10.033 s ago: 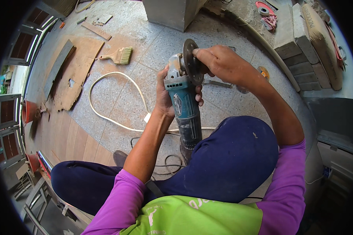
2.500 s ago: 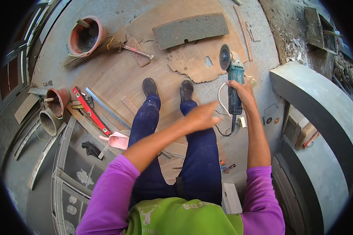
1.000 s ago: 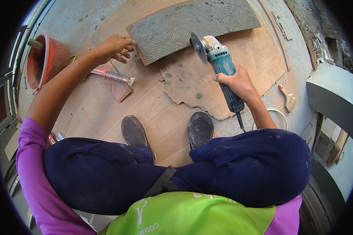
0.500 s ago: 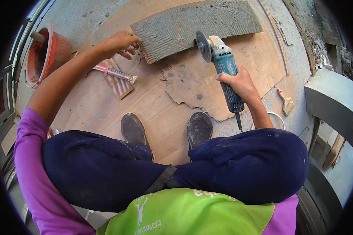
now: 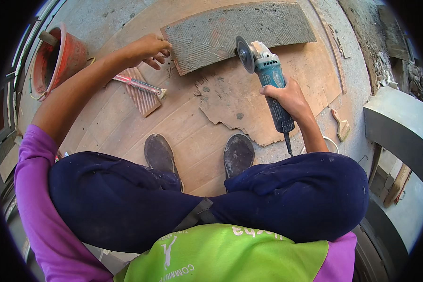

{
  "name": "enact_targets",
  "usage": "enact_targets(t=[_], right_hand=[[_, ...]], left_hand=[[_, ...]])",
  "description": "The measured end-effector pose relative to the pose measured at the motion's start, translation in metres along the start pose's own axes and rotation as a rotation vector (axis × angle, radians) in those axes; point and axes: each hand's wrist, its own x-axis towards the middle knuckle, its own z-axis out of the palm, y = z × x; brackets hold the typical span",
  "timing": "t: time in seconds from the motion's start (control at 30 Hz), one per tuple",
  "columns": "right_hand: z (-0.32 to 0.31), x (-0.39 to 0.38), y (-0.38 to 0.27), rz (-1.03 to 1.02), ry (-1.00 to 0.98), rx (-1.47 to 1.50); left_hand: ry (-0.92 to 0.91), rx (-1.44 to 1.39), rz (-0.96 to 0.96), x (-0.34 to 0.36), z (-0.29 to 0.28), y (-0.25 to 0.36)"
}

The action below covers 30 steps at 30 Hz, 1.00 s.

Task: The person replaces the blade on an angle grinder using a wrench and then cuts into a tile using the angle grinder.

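An angle grinder (image 5: 270,75) with a teal body is gripped in my right hand (image 5: 291,98), thumb and fingers wrapped round its handle. Its round cutting disc (image 5: 245,54) is at the upper end, near the lower edge of a long curved tile (image 5: 239,33). Grey ridged mortar residue coats the tile's upward face. My left hand (image 5: 154,50) is by the tile's left end, fingers apart and holding nothing. Whether its fingertips touch the tile I cannot tell. Below that hand, a pink-and-clear utility knife (image 5: 138,84) lies across a small ribbed tile piece (image 5: 148,102).
A red bucket (image 5: 75,58) with a wooden handle sticking out stands at the far left. A ragged-edged thin board (image 5: 249,103) lies under the grinder. A paintbrush (image 5: 341,126) rests on the right, near a curved grey block (image 5: 395,115). The grinder's cord (image 5: 287,141) trails toward my right knee.
Hardly anything differs. The whole view has shifted slightly, and both hands, the grinder and the tile keep about the same places relative to each other.
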Motion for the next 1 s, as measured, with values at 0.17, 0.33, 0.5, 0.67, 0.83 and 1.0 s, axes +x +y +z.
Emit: enact_targets(t=[0.17,0.33,0.5,0.67,0.83,1.0], right_hand=[[-0.0006,-0.0003,-0.0023,-0.012,0.007,-0.002],[-0.0006,0.0030,0.0019,-0.023,-0.002,-0.018],[0.0001,0.0024,0.0001,-0.006,0.003,-0.030],[-0.0013,0.0033,-0.0019,-0.003,-0.010,-0.023],[-0.0021,0.0039,-0.0009,-0.022,-0.003,-0.011],[0.0026,0.0056,0.0022,-0.055,-0.020,-0.002]], left_hand=[[-0.015,0.026,-0.011,-0.0002,-0.0008,0.0002],[-0.012,0.020,-0.013,0.0001,-0.0010,0.0001],[-0.014,0.025,-0.009,-0.0014,-0.0011,0.0009],[-0.001,0.022,-0.009,-0.0006,-0.0010,0.0021],[-0.008,0.036,-0.010,0.0001,-0.0007,0.0041],[0.006,0.027,-0.020,-0.0036,-0.0008,0.0013]])
